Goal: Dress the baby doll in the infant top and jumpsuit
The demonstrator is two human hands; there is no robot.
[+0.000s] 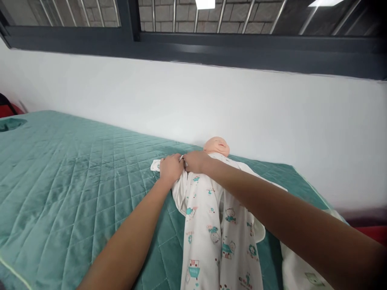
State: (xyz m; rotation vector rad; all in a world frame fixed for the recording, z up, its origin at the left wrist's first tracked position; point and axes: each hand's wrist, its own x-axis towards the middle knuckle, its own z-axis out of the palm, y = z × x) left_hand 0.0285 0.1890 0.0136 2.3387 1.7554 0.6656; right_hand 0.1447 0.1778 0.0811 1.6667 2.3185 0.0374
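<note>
A baby doll (218, 146) lies on its back with its head toward the wall. Spread over its body is a white baby garment (208, 217) printed with small teal and red animals and carts. At the sleeve on the left side, my left hand (171, 167) is closed around the sleeve cloth, whose cuff sticks out beyond it. Right beside it, my right hand (195, 161) pinches the same sleeve nearer the doll's shoulder. The two hands nearly touch. My right forearm crosses over the garment's chest and hides part of it. The doll's arms and legs are not visible.
A green quilted cover (90, 181) lies under everything and runs up to a white wall (145, 92). Above is a dark window frame (181, 50). A white printed cloth (299, 266) lies at the lower right. A red and black item (7, 106) sits at the far left.
</note>
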